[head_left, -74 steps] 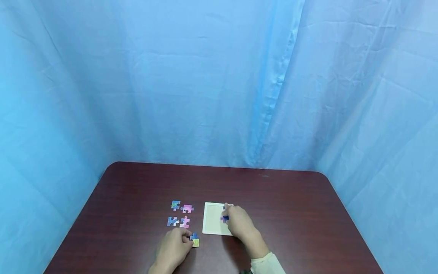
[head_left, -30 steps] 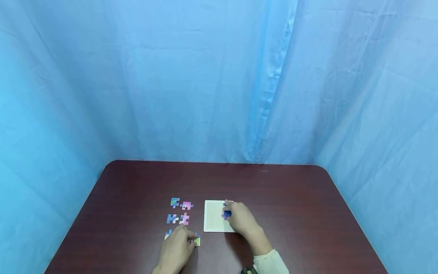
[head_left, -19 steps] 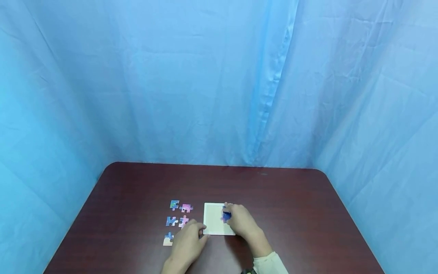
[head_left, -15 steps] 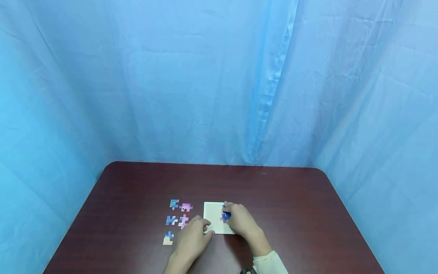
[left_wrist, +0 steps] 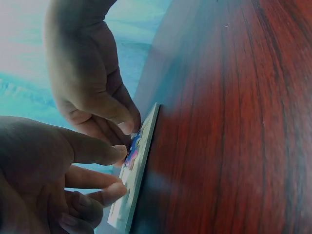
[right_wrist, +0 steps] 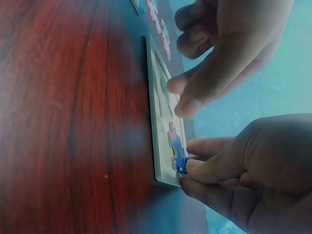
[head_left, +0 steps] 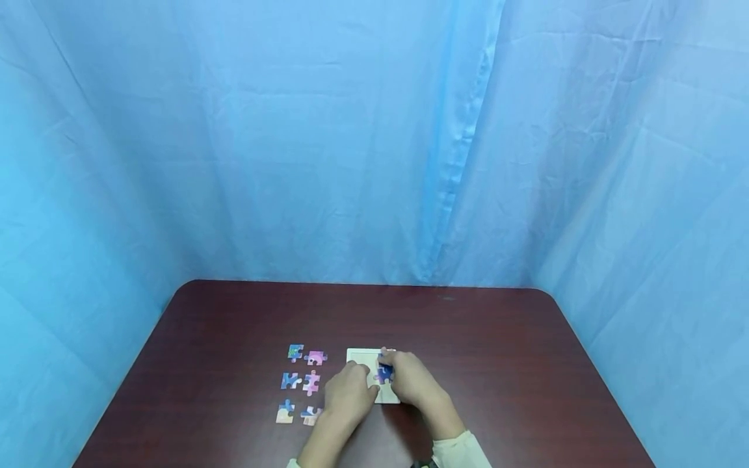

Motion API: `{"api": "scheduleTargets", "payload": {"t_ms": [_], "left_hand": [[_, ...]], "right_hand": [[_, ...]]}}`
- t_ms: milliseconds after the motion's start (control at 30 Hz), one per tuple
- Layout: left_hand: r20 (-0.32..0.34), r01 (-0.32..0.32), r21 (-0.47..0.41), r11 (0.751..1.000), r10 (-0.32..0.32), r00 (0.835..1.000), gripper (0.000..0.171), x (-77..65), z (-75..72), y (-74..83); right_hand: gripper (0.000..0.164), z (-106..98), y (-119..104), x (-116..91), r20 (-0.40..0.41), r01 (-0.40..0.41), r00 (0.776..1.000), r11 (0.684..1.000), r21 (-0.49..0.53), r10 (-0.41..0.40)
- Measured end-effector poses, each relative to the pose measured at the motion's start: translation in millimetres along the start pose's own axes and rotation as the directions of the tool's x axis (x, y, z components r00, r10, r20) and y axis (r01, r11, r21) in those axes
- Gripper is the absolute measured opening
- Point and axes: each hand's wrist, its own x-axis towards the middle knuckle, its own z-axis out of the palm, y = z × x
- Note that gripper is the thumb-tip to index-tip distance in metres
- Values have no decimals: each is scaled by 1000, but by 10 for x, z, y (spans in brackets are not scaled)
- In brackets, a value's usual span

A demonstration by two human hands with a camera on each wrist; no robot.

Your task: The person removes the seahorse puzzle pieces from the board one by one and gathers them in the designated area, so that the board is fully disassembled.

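Observation:
A shallow cream puzzle tray (head_left: 357, 355) lies on the table. My right hand (head_left: 417, 382) is over its right side, thumb and fingertips pinching a dark blue jigsaw piece (head_left: 384, 373) inside the tray; its pink tab shows. My left hand (head_left: 349, 392) reaches over the tray's left part, finger and thumb apart, tips near that blue piece. In the left wrist view, the left hand (left_wrist: 53, 170) has its fingertips close over the tray (left_wrist: 129, 204); I cannot tell whether it holds a piece. The right wrist view shows the right fingers (right_wrist: 204, 170) at the blue piece (right_wrist: 178, 152).
Left of the tray lie several loose jigsaw pieces: a blue-green one (head_left: 295, 352), pink ones (head_left: 316, 358), a blue-and-white one (head_left: 290, 381) and blue-and-beige ones (head_left: 285, 413). The dark red-brown table (head_left: 486, 344) backs onto blue curtains (head_left: 292, 162).
My left hand has moved right from the front pieces to the tray, uncovering two blue-and-beige pieces. The blue-and-yellow piece it touched is out of sight. My right hand stays at the blue piece.

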Motion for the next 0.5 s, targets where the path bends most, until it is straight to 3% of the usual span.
{"api": "scheduleTargets", "payload": {"t_ms": [233, 500], "left_hand": [[10, -2, -2, 1000, 2, 1000, 25, 93, 107, 69], [-132, -19, 82, 996, 30, 991, 11, 138, 228, 119]], "right_hand": [[55, -15, 7, -1, -6, 14, 1000, 1000, 20, -13], [51, 3, 32, -10, -46, 71, 996, 997, -4, -71]]}}
